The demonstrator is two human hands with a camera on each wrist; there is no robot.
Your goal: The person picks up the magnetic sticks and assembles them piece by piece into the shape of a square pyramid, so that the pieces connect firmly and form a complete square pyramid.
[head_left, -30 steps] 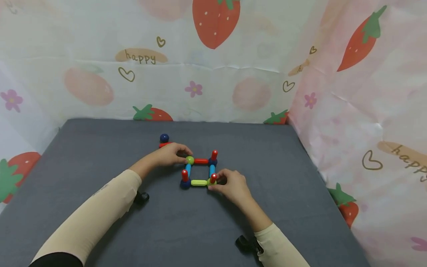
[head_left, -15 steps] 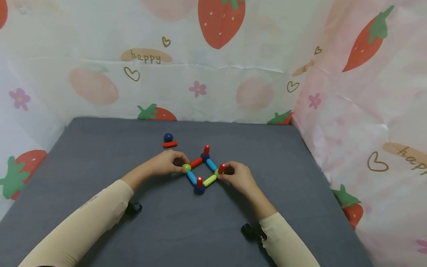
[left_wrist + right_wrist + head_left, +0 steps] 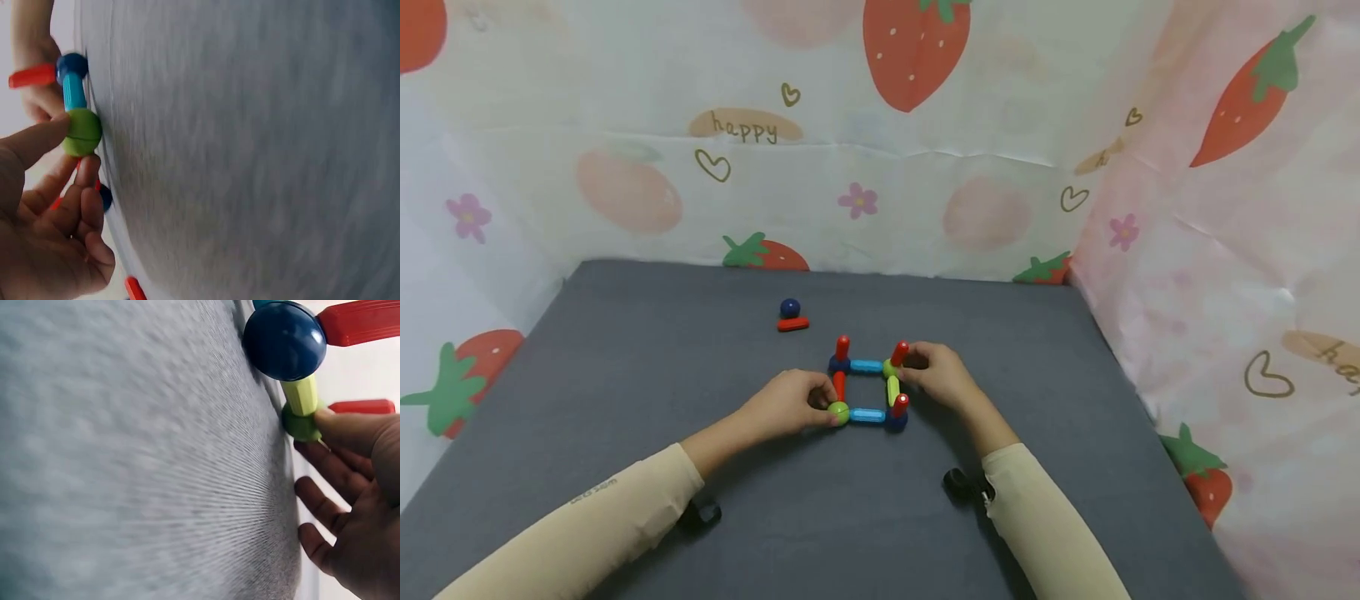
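A square frame of balls and rods lies on the grey cloth in the head view. My left hand (image 3: pixel 786 407) pinches its near-left green ball (image 3: pixel 838 412), which has no upright rod, between thumb and fingers. At the far-right corner my right hand (image 3: pixel 942 375) pinches another green ball (image 3: pixel 301 425) with a red rod (image 3: pixel 900 352) standing on it. Dark blue balls form the other two corners, the near-right blue ball (image 3: pixel 284 340) and the far-left blue ball (image 3: pixel 838 364), each bearing an upright red rod. Two blue rods (image 3: pixel 867 416), a red rod and a yellow-green rod (image 3: pixel 892 390) make the sides.
Behind the frame, a loose dark blue ball (image 3: pixel 790 308) and a loose red rod (image 3: pixel 793 324) lie close together on the grey cloth (image 3: pixel 625 358). A strawberry-print curtain (image 3: pixel 910 183) rises along the back and sides.
Both hands have turned the frame clockwise, roughly a quarter turn. My left hand has come nearer and my right hand has gone farther away. The loose ball and rod lie uncovered now.
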